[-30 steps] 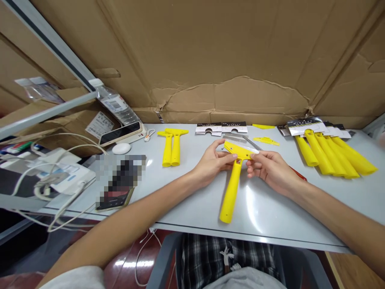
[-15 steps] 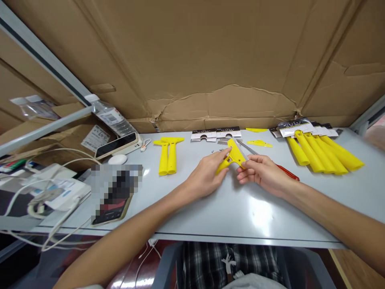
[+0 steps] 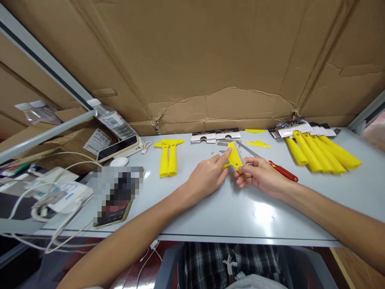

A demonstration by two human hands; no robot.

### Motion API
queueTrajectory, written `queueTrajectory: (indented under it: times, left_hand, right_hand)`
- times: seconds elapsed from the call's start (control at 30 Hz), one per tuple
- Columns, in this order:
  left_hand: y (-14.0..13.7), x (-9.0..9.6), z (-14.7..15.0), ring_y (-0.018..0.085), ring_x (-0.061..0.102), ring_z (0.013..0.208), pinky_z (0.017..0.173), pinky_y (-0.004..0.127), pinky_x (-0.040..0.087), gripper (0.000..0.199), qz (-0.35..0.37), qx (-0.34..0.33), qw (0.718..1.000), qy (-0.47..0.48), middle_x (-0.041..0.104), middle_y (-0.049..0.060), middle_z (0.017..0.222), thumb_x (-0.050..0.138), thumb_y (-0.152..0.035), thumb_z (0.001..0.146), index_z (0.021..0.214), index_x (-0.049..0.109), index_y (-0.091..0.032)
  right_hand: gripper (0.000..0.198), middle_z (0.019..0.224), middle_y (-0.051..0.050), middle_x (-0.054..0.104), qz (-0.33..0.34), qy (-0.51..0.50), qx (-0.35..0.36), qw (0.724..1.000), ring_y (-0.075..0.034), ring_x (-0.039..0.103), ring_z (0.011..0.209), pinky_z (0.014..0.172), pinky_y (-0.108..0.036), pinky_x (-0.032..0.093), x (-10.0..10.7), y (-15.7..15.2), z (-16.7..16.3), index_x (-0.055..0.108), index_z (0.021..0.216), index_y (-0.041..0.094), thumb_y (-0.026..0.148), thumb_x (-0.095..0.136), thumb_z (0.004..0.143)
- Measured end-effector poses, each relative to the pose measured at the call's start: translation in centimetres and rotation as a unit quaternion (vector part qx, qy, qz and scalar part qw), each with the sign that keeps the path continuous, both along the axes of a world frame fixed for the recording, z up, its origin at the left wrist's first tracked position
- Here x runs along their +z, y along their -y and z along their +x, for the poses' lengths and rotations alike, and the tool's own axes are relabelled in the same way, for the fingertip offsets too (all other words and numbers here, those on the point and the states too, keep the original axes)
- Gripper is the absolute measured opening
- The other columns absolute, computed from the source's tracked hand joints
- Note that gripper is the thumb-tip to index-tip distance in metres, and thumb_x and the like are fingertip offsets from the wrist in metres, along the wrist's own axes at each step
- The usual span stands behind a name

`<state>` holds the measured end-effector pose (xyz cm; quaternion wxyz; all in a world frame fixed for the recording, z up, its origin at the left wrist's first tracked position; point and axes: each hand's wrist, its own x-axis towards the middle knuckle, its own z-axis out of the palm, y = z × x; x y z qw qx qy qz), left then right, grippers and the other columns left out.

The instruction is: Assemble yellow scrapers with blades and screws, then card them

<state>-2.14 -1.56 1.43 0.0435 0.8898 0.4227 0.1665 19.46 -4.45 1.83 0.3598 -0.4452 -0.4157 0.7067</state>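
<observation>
A yellow scraper [image 3: 234, 154] with a pale metal blade along its right side is held between both hands over the table. My left hand [image 3: 207, 174] is closed round its handle, the index finger lying on the yellow head. With thumb and fingertips my right hand [image 3: 257, 173] pinches the head's lower right corner near the blade. Behind the right hand lies a screwdriver [image 3: 282, 171] with a red handle, its shaft pointing toward the loose blades [image 3: 227, 142]. Small screws [image 3: 221, 151] are scattered just beyond the scraper.
Two yellow scraper handles [image 3: 168, 158] lie to the left. Header cards [image 3: 215, 135] and yellow cover plates [image 3: 258, 144] are along the back. Several carded scrapers [image 3: 321, 154] lie right. A phone [image 3: 112, 214], cables and a bottle [image 3: 116, 122] crowd the left.
The scraper has turned slightly in my hands, so its yellow head faces up more. My left index finger now lies further along the head. The view has shifted a little.
</observation>
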Motion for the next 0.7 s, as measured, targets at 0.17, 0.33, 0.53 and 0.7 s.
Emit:
queueTrajectory:
  times: [0.17, 0.33, 0.53, 0.7]
  left_hand:
    - [0.51, 0.28, 0.55, 0.022, 0.068, 0.073, 0.068, 0.032, 0.051, 0.064, 0.019, 0.040, 0.995, -0.089, 0.070, 0.014, 0.106, 0.046, -0.027, 0.102, 0.164, 0.036, -0.019]
    - [0.74, 0.24, 0.90, 0.023, 0.070, 0.072, 0.065, 0.032, 0.051, 0.063, 0.030, 0.052, 0.987, -0.150, 0.071, 0.015, 0.108, 0.039, -0.025, 0.104, 0.166, 0.031, -0.018]
    - [0.91, 0.12, 0.94, 0.024, 0.073, 0.078, 0.067, 0.033, 0.051, 0.068, 0.017, 0.061, 0.980, -0.188, 0.072, 0.014, 0.114, 0.037, -0.019, 0.105, 0.169, 0.017, -0.019]
    - [1.00, -0.04, 1.01, 0.024, 0.071, 0.073, 0.065, 0.032, 0.048, 0.071, 0.014, 0.061, 0.975, -0.214, 0.072, 0.015, 0.106, 0.041, -0.013, 0.101, 0.169, 0.021, -0.016]
  right_hand:
    - [0.046, 0.105, -0.015, 0.068, 0.000, 0.000, 0.005, 1.000, -0.011, 0.069, 0.074, 0.073, -0.025, 0.064, -0.34, -0.11, 0.03, 0.050, 0.100, 0.009, 0.038, 0.078, 0.077]
    - [0.048, 0.106, -0.014, 0.068, 0.006, 0.001, 0.009, 1.000, -0.011, 0.069, 0.074, 0.073, -0.026, 0.063, -0.73, -0.31, 0.22, 0.049, 0.098, 0.009, 0.040, 0.078, 0.076]
    - [0.050, 0.101, -0.012, 0.067, 0.008, 0.003, 0.015, 1.000, -0.012, 0.069, 0.075, 0.072, -0.026, 0.063, -0.78, -0.31, 0.20, 0.048, 0.097, 0.010, 0.041, 0.079, 0.075]
    - [0.050, 0.105, -0.015, 0.067, -0.005, 0.005, 0.009, 1.000, -0.011, 0.068, 0.073, 0.074, -0.027, 0.063, -0.49, -0.15, -0.08, 0.047, 0.095, 0.009, 0.040, 0.080, 0.074]
